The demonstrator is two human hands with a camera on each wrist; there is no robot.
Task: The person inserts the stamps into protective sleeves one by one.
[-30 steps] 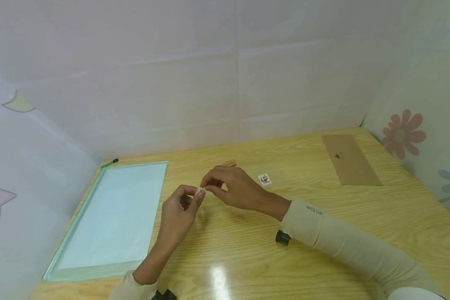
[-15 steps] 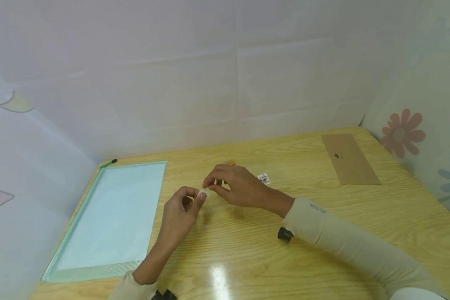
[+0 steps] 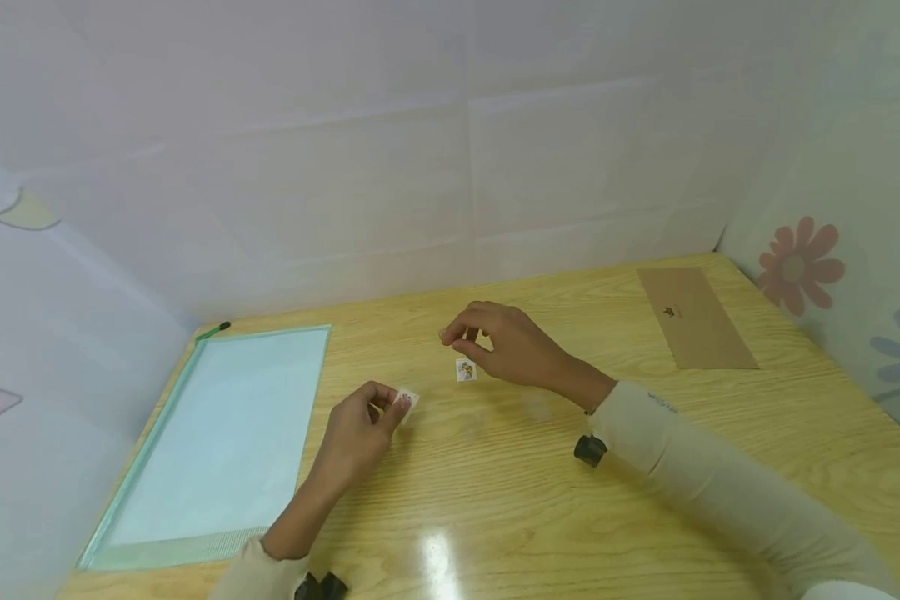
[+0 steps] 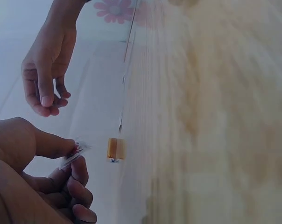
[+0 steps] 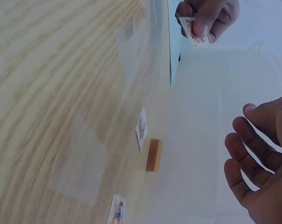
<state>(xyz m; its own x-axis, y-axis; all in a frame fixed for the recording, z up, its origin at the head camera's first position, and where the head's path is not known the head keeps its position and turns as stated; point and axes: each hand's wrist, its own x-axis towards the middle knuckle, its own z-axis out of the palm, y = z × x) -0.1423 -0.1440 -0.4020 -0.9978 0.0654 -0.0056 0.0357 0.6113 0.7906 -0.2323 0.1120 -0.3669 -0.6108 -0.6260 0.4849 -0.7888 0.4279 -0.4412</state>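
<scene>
My left hand [image 3: 367, 417] hovers just over the wooden table [image 3: 495, 500] and pinches a small white sticker piece [image 3: 405, 400] between thumb and forefinger; that piece [image 4: 74, 151] also shows in the left wrist view. My right hand [image 3: 498, 342] hangs further back and to the right. Its fingers [image 5: 246, 154] are loosely curved and hold nothing. Just under its fingertips is a small printed sticker [image 3: 465, 369], seen edge-on [image 5: 141, 128] in the right wrist view. Whether it rests on the wood I cannot tell.
A green-rimmed clear pouch [image 3: 225, 433] lies at the left, with a green pen [image 3: 213, 329] at its far corner. A brown envelope [image 3: 693, 317] lies far right. An orange block [image 5: 154, 154] and another sticker [image 5: 116, 210] sit by the right hand. Pale walls enclose three sides.
The hands, together on one small piece before, have parted. The right hand moved back and right, and a sticker now shows below it. The left hand sank slightly, still pinching its piece.
</scene>
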